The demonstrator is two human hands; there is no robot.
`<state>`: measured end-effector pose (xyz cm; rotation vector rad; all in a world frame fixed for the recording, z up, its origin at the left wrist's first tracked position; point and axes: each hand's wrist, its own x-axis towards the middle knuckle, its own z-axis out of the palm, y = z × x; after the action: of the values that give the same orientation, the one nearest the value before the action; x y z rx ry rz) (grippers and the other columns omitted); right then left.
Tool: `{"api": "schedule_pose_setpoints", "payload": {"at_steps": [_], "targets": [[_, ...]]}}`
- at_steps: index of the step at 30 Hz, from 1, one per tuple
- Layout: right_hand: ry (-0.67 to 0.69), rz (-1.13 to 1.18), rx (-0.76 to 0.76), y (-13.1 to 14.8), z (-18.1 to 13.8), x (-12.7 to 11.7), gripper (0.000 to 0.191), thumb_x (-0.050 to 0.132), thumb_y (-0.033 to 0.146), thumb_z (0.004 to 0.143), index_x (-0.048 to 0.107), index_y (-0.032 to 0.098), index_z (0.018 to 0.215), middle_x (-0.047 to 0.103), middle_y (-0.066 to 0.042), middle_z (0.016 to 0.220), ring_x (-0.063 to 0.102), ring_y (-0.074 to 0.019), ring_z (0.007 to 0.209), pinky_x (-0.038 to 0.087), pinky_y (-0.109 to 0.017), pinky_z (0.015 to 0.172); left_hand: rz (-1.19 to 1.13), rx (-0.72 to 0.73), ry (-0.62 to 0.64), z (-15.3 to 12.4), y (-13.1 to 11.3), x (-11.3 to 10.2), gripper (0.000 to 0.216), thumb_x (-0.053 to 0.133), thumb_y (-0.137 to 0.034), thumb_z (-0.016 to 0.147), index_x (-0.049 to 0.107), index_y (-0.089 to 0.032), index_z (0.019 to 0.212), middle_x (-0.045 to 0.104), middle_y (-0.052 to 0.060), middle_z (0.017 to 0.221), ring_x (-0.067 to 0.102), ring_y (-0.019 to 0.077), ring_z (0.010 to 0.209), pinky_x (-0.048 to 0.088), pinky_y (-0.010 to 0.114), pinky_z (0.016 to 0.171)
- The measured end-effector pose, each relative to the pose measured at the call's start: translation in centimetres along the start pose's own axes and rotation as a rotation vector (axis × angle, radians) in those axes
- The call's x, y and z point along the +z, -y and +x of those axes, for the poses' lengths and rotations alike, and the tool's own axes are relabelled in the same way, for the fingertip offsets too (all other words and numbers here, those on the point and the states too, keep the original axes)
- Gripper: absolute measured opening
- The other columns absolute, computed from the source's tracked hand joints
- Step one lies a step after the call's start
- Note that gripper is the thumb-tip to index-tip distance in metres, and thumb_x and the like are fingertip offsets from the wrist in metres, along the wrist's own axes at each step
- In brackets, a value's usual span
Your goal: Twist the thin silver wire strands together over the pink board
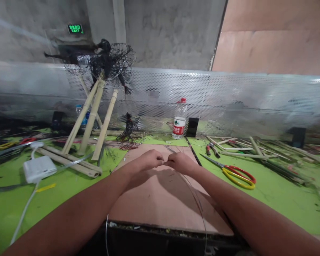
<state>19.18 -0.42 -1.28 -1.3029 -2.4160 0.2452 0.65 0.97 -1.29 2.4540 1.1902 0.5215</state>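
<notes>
My left hand (150, 159) and my right hand (180, 161) meet above the middle of a pinkish-brown board (152, 206), fingertips almost touching. Both are closed in a pinch; whatever sits between the fingers is too small to make out. Thin wire strands (194, 195) run across the board beneath my right hand and over its front edge. Another pale wire (106, 234) hangs at the front left edge. To the right of my right hand lie scissors (237, 175) with red and yellow handles, and small pliers (212, 149) rest behind them.
At the left, bamboo poles (93, 117) hold up a black wire figure (106, 64). A white adapter box (40, 169) with a cable lies nearby. A water bottle (179, 119) stands at the back before a perforated metal screen (154, 85). Bamboo strips (256, 147) are strewn at the right.
</notes>
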Motion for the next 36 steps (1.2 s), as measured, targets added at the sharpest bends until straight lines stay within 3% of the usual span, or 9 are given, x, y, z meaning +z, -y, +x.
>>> {"api": "schedule_pose_setpoints", "payload": {"at_steps": [4,7,10,14,19,27,36], "targets": [[0.033,0.946,0.272,-2.2,0.3,-1.1,0.040,0.037,0.049,0.083,0.053,0.014,0.070,0.055,-0.004,0.056,0.051,-0.0125,0.049,0.042,-0.026,0.050,-0.063,0.037,-0.089,-0.5,-1.2,-1.2,0.027,0.048,-0.035,0.073,0.053,-0.014,0.057,0.044,-0.003,0.051,0.033,0.0075,0.047,0.023,0.021,0.047],[0.093,1.254,0.321,-2.9,0.4,-1.3,0.028,0.043,0.039,0.083,0.053,0.014,0.077,0.056,-0.004,0.060,0.054,-0.0126,0.051,0.045,-0.026,0.051,-0.124,0.042,-0.183,-0.8,-2.1,-2.0,0.026,0.050,-0.036,0.072,0.053,-0.014,0.059,0.047,-0.003,0.057,0.035,0.0076,0.051,0.025,0.020,0.048],[0.216,1.325,0.281,-2.6,0.2,-0.8,0.022,0.044,0.035,0.084,0.052,0.015,0.083,0.058,-0.003,0.063,0.057,-0.0145,0.053,0.046,-0.027,0.050,-0.119,0.078,-0.222,-0.9,-2.4,-2.2,0.027,0.050,-0.036,0.073,0.051,-0.014,0.057,0.043,-0.004,0.055,0.033,0.0075,0.051,0.023,0.020,0.047],[0.344,1.376,0.190,-1.7,0.0,0.1,0.032,0.038,0.045,0.085,0.051,0.015,0.084,0.059,-0.003,0.064,0.059,-0.0154,0.056,0.047,-0.029,0.053,-0.074,0.126,-0.241,-0.8,-2.1,-1.9,0.030,0.050,-0.035,0.073,0.048,-0.014,0.053,0.036,-0.005,0.050,0.030,0.0069,0.049,0.020,0.021,0.045],[0.498,1.464,0.164,-0.9,-0.3,0.1,0.037,0.032,0.047,0.087,0.049,0.015,0.083,0.058,-0.004,0.064,0.059,-0.0161,0.058,0.046,-0.029,0.053,-0.091,0.157,-0.229,-0.8,-2.2,-1.8,0.028,0.050,-0.033,0.075,0.050,-0.014,0.054,0.041,-0.004,0.052,0.032,0.0067,0.049,0.022,0.020,0.046],[0.549,1.547,0.154,-0.7,-0.3,0.2,0.034,0.035,0.044,0.086,0.048,0.015,0.077,0.051,-0.001,0.060,0.058,-0.0152,0.057,0.045,-0.027,0.052,-0.042,0.181,-0.234,-0.9,-2.2,-1.7,0.025,0.049,-0.031,0.078,0.057,-0.014,0.061,0.049,-0.003,0.056,0.039,0.0072,0.052,0.026,0.019,0.048],[0.481,1.432,0.157,-0.6,-0.6,0.2,0.032,0.046,0.045,0.082,0.047,0.015,0.072,0.045,0.002,0.055,0.056,-0.0133,0.054,0.045,-0.026,0.053,-0.047,0.121,-0.215,-1.0,-2.8,-1.8,0.027,0.051,-0.036,0.076,0.060,-0.015,0.062,0.051,-0.003,0.054,0.039,0.0072,0.050,0.026,0.019,0.048]]}}
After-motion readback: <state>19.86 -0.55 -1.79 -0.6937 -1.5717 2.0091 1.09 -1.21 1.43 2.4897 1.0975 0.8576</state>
